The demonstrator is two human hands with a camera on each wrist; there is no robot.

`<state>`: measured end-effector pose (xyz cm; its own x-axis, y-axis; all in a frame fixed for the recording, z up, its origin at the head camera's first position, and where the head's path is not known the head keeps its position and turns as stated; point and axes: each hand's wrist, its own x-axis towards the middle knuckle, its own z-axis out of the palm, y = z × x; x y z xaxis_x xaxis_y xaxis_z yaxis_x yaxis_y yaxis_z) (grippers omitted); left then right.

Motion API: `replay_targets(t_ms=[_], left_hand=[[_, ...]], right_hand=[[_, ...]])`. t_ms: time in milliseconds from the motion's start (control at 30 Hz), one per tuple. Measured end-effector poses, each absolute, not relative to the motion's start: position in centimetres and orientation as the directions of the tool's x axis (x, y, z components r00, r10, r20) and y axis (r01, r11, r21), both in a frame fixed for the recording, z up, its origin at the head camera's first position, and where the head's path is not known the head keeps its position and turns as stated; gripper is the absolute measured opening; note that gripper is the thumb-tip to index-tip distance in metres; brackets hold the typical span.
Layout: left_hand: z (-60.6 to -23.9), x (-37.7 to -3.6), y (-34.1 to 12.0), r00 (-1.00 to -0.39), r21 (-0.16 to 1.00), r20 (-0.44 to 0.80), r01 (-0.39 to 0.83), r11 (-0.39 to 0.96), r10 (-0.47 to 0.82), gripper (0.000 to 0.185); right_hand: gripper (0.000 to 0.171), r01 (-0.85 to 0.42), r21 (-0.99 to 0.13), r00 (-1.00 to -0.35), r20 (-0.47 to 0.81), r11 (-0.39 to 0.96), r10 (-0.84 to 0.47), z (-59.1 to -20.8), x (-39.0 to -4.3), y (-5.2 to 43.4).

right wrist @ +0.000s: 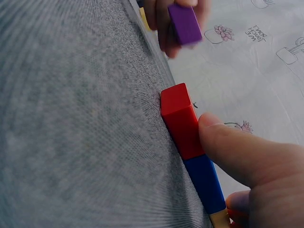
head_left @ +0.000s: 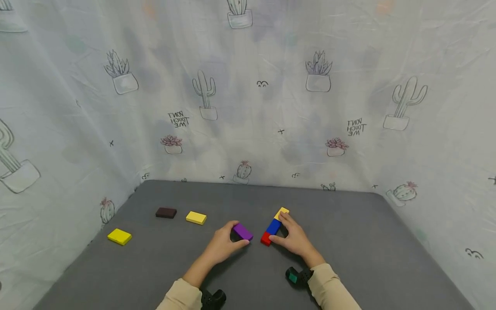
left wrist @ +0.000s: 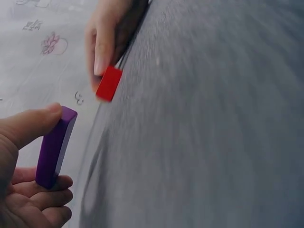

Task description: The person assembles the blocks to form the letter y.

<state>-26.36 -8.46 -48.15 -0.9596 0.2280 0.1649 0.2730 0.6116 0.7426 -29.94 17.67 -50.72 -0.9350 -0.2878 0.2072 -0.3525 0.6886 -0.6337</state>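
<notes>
My left hand (head_left: pixel 226 242) pinches a purple block (head_left: pixel 243 231) between thumb and fingers, just left of a row of blocks; the same purple block (left wrist: pixel 54 146) shows in the left wrist view, and the purple block (right wrist: pixel 185 23) in the right wrist view. The row runs red block (head_left: pixel 265 238), blue block (head_left: pixel 273 226), yellow block (head_left: pixel 281 213), end to end on the grey mat (head_left: pixel 348 241). My right hand (head_left: pixel 294 236) rests against the row's right side, thumb at the red block (right wrist: pixel 179 118), with the blue block (right wrist: pixel 204 180) by its fingers.
Three loose blocks lie on the left of the mat: a dark brown block (head_left: pixel 166 212), a yellow block (head_left: pixel 196 218) and another yellow block (head_left: pixel 119 236). Cactus-print cloth walls (head_left: pixel 248 107) enclose the mat at back and sides.
</notes>
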Motion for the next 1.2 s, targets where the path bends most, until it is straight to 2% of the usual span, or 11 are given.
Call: replay_targets(t_ms=[400, 1200], left_hand=[[-49.8, -28.4, -6.6, -0.961, 0.777, 0.212, 0.276, 0.566, 0.178, 0.071], [-51.3, -28.9, -4.5, -0.948, 0.697, 0.301, 0.292, 0.655, 0.102, 0.072]], right_hand=[[0.084, -0.371, -0.617, -0.928, 0.234, 0.694, -0.289, -50.9, -30.6, 16.8], [0.084, -0.341, -0.609, -0.940, 0.198, 0.716, -0.279, -51.0, -31.1, 17.2]])
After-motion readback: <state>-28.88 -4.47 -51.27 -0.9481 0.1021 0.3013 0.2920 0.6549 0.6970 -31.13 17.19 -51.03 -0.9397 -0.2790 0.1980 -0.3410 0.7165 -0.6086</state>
